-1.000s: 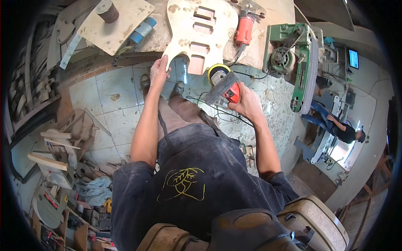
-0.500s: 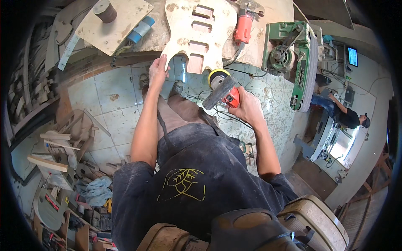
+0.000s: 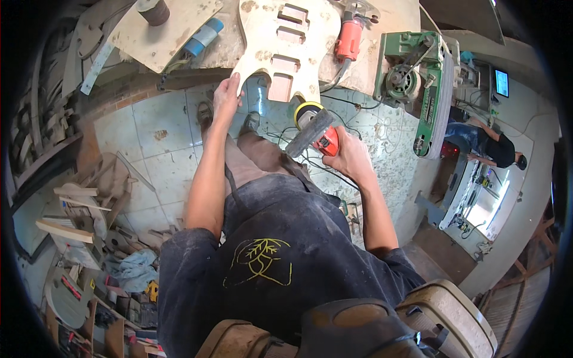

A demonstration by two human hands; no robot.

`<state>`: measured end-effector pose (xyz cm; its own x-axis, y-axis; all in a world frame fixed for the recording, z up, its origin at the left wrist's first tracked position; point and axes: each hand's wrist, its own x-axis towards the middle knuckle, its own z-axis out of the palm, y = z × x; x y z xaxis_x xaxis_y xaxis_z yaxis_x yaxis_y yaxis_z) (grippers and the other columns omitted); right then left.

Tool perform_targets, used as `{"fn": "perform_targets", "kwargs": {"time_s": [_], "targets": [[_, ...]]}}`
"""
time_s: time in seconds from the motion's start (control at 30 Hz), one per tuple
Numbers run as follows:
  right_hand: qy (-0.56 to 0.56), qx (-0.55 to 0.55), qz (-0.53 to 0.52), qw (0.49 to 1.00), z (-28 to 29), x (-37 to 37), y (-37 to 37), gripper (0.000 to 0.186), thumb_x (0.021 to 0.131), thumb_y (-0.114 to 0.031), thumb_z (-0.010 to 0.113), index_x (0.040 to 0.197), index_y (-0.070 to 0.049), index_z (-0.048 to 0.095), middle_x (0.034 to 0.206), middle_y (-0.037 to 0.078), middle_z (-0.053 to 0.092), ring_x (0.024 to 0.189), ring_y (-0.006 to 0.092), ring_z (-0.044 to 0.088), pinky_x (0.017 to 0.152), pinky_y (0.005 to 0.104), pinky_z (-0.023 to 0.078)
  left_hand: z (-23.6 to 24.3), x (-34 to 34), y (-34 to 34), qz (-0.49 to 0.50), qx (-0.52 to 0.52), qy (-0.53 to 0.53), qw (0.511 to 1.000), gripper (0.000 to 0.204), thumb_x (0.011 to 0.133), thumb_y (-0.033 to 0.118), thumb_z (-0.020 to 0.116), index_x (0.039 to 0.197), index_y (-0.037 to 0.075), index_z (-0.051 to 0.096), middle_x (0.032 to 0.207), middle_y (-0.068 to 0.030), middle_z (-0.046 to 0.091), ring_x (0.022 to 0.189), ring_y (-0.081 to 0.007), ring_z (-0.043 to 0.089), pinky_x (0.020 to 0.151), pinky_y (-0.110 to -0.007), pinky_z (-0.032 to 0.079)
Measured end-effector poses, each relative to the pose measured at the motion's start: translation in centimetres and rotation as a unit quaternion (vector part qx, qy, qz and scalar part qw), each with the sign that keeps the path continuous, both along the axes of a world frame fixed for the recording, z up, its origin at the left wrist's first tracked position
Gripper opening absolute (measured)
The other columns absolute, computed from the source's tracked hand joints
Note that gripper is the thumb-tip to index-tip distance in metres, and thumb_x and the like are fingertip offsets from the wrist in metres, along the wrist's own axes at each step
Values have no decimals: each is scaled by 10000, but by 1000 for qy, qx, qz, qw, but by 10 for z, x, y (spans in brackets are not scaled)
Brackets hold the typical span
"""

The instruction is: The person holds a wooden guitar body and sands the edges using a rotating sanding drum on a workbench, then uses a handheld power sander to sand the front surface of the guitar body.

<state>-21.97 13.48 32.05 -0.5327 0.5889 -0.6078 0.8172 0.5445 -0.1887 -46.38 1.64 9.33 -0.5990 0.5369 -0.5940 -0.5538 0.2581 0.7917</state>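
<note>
A pale wooden electric guitar body (image 3: 261,30) with several rectangular cavities lies on the workbench, its horns jutting past the bench's near edge. My left hand (image 3: 227,101) grips the tip of its left horn, thumb on top and fingers beneath. In my right hand (image 3: 352,156) is a red power sander (image 3: 327,144) with a thick grey side grip and a round, yellow-rimmed pad (image 3: 308,108). The pad's edge is beside the right horn; I cannot tell whether they touch.
A red router (image 3: 350,40) stands right of the guitar body, beside a green belt sander (image 3: 427,107). A board with a brown cylinder (image 3: 153,12) and a blue roll (image 3: 203,37) lie left. Cables cross the tiled floor. Another person (image 3: 501,146) works far right.
The view has shifted slightly. Both hands keep their holds, and the sander stays near the right horn with a small shift. The other person at right has changed arm position.
</note>
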Motion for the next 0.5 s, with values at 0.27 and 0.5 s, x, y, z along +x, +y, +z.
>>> {"fn": "perform_targets", "kwargs": {"time_s": [0.27,0.5], "targets": [[20,26,4,999,-8,-13,9,453,666,-221,747,997,14,546,912,257,664,901,451,648,790,499,511,-2,0,1,4,8,-9,1000,560,954,536,605,1049,-14,641,704,-27,597,520,-82,490,493,-250,406],[7,23,10,1000,-7,-12,8,454,667,-227,739,997,17,545,915,263,667,892,455,647,787,499,512,-3,0,1,-4,12,-13,1000,514,968,510,609,1059,5,617,715,-8,562,525,-58,439,493,-227,391]]}}
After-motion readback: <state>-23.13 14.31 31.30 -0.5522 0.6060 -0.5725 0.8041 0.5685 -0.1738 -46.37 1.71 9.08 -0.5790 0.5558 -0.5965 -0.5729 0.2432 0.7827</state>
